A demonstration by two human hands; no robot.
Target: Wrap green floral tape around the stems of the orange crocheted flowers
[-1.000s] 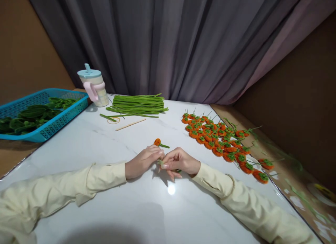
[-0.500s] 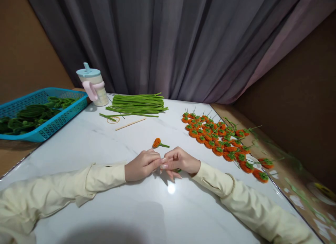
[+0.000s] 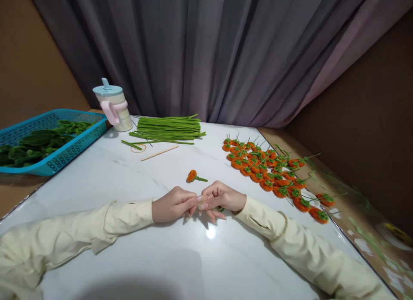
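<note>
My left hand (image 3: 176,204) and my right hand (image 3: 222,199) meet over the white table, fingertips touching. Thumb and fingers of each are pinched together. What lies between the fingertips is hidden; a small bit of green shows under my right hand, and I cannot make out its kind. Just beyond the hands lies a small orange pumpkin-like piece (image 3: 192,175) made of fuzzy stem, with a green stalk pointing right. To the right, many similar orange pieces (image 3: 266,185) with green tops and thin wire stalks lie grouped in rows.
A bundle of green pipe cleaners (image 3: 167,128) lies at the back, near a thin wooden stick (image 3: 159,153) and a rubber band (image 3: 138,148). A lidded cup (image 3: 112,104) stands behind left. The blue basket (image 3: 53,165) at far left holds green fuzzy pieces. Tape and scraps lie at right.
The hands stay together in nearly the same place, with small shifts of the fingers. The whole view has moved very slightly; the things on the table lie as before.
</note>
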